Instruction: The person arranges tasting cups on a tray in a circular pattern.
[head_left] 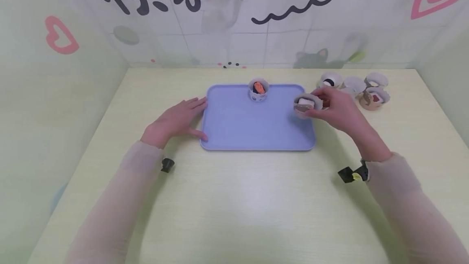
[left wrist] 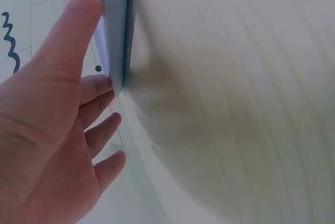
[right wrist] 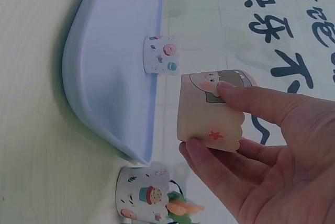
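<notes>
A paper baking cup (head_left: 303,109) holding a small piece with a white top is gripped by my right hand (head_left: 341,108). It hangs over the right edge of the lavender-blue tray (head_left: 253,125). In the right wrist view, thumb and fingers pinch the held cup (right wrist: 207,124), which has a cartoon face and a red star. My left hand (head_left: 177,118) rests at the tray's left side, fingers extended and thumb by the near corner; the left wrist view shows them against the tray rim (left wrist: 116,35). At the tray's back edge stands another paper cup (head_left: 258,96) with an orange-and-black piece.
Right of the tray several paper cups cluster: one with a black-and-white piece (head_left: 329,81), a pale cup (head_left: 353,84), a white one (head_left: 376,79) and a brown-printed cup (head_left: 370,100). A printed wall (head_left: 234,48) rises behind the table (head_left: 234,199).
</notes>
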### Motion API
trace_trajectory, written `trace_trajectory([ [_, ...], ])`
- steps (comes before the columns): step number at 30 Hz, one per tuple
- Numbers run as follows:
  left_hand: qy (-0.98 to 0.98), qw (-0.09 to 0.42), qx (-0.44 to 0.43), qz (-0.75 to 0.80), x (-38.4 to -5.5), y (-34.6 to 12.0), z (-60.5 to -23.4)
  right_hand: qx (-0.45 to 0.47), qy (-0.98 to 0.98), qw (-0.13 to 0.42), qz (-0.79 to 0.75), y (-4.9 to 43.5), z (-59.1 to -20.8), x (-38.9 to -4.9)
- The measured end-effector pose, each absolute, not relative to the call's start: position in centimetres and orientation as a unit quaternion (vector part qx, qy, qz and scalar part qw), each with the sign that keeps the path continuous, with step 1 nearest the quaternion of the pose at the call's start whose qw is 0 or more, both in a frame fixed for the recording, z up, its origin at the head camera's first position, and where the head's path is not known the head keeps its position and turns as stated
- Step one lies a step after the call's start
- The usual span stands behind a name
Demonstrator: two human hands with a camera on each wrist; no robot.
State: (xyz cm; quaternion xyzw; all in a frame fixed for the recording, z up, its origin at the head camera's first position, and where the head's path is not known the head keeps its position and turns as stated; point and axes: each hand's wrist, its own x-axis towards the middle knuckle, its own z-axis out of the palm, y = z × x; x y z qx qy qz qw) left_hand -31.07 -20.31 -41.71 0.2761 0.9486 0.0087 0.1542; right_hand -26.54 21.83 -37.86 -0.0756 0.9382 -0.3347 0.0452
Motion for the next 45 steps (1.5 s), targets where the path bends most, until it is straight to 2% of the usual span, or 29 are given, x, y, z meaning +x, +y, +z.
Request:
trace_trajectory([
  [9,0.948,0.151,0.279,0.008,-31.1,-20.3,-41.8,-0.07,0.933,0.07,-0.345,20.2,-38.0,-27.8],
  [20,0.949,0.155,0.276,0.01,-31.0,-20.4,-42.0,-0.068,0.933,0.065,-0.348,18.9,-38.9,-29.4],
  [45,0.95,0.149,0.274,0.016,-30.9,-20.4,-41.8,-0.036,0.936,0.1,-0.335,17.7,-40.7,-32.5],
])
